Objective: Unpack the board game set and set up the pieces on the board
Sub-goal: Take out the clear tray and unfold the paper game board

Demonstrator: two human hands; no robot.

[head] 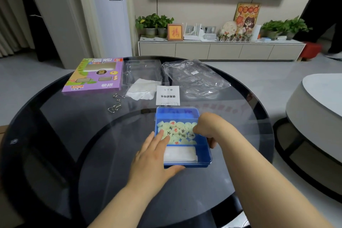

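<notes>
The task was at an early stage. The outer packing was already done with: the purple carton (94,76), a clear tray (142,70), a plastic bag (196,77) and a leaflet (168,95) lay spread at the far side of the worktop (92,144), with some wire puzzles (115,105) beside them.

The blue box (185,164) sat near the person, its lid standing open at the back. All the pieces (177,130) in view were heaped in its far compartment, none out on the worktop. A folded white sheet (180,154), probably the board, lay in the near compartment, not yet unfolded.

The left hand (153,155) lay flat, its straight fingers resting on the pieces and its thumb against the near wall. The right hand (207,126) gripped the right wall, fingers curled over the rim and thumb outside; whether it also pinched a piece could not be told.

Left to do, by my reading: take out and spread the sheet, empty the pieces, and place each one.
</notes>
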